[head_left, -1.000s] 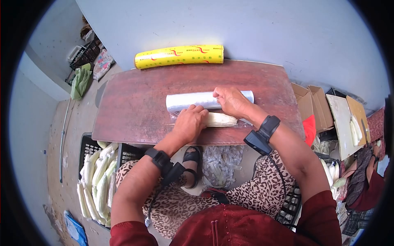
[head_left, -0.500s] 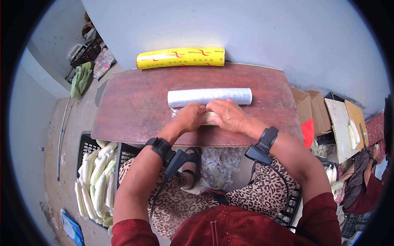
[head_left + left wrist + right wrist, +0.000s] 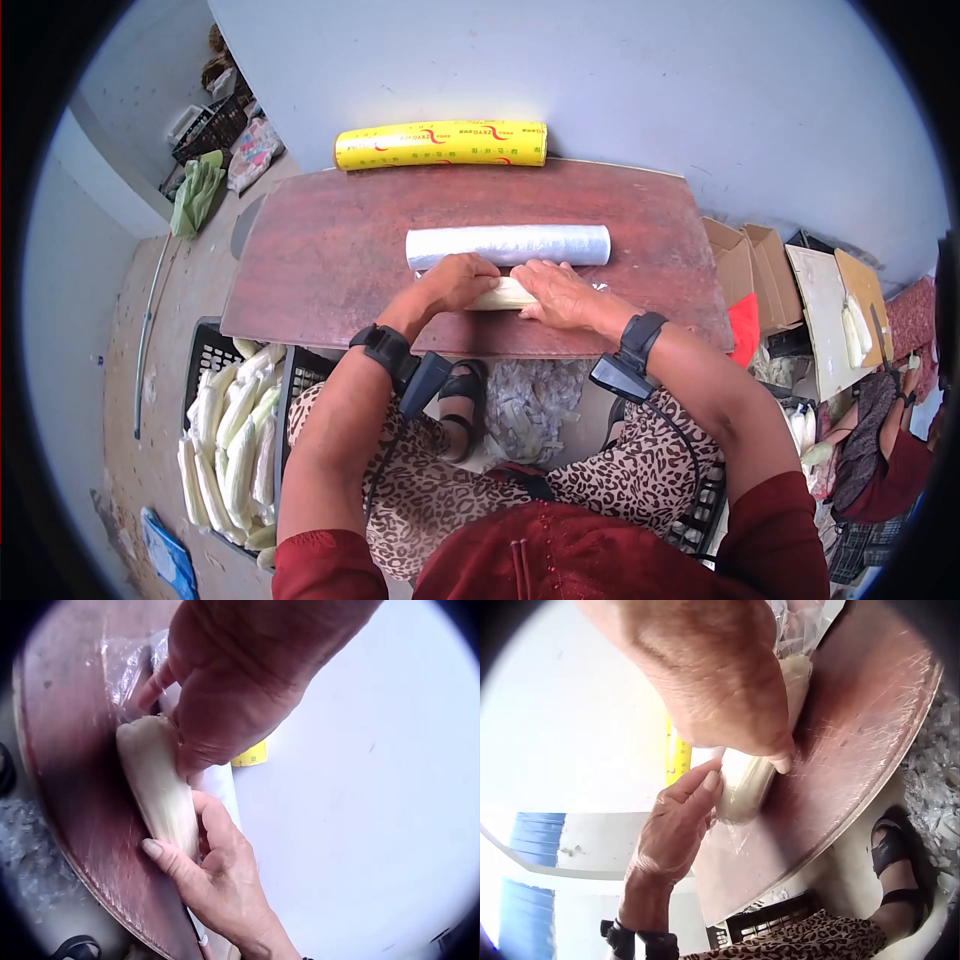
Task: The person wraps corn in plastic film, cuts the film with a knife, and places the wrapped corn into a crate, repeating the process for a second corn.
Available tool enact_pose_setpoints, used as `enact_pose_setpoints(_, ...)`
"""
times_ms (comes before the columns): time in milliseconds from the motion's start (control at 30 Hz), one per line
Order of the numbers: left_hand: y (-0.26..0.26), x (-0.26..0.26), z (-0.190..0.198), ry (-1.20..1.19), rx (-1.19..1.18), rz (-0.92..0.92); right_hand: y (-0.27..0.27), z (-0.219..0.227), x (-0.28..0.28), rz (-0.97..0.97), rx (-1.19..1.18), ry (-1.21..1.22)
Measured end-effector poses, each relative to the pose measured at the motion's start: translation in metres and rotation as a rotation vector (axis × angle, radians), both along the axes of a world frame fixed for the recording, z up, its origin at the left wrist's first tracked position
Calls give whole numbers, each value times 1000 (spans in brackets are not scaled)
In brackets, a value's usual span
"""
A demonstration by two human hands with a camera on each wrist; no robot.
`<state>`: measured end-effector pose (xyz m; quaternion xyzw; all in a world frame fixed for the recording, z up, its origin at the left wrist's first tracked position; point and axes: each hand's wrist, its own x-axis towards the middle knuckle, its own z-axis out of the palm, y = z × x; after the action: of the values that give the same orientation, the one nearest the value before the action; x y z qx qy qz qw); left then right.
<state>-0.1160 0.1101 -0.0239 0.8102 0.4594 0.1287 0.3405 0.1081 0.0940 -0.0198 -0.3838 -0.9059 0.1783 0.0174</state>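
Note:
An ear of corn (image 3: 507, 294) in pale husk lies near the middle of the dark red table (image 3: 330, 230), with clear plastic film (image 3: 124, 675) at its left end. My right hand (image 3: 562, 294) grips the corn's right part, thumb on the near side and fingers on the far side. Fairly straight fingers of my left hand (image 3: 455, 281) touch its far side close to the left end; the right wrist view shows this left hand (image 3: 671, 832) beside the husk. Just behind both hands lies a roll of clear film (image 3: 508, 245).
A yellow printed roll (image 3: 440, 145) lies at the table's back edge. On the left floor stands a black crate (image 3: 208, 345) filled with corn. Cardboard boxes (image 3: 765, 275) and another person's arm (image 3: 893, 425) are at right. Crumpled film (image 3: 535, 410) lies under the table.
My right hand has come down from the film roll onto the corn and now grips its right part. The left hand has loosened from over the corn to its far side.

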Motion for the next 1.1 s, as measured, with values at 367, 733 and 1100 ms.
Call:
enact_pose_setpoints(367, -12, -9, 29, 635, 367, 296, 6, 3, -2, -3, -115, -21)
enact_pose_setpoints(733, -68, 43, 12, 177, 619, 88, 12, 3, -4, -45, -147, -31)
enact_pose_setpoints(1100, -59, 38, -3, 377, 444, 157, 5, 1, 19, -14, 35, -118)
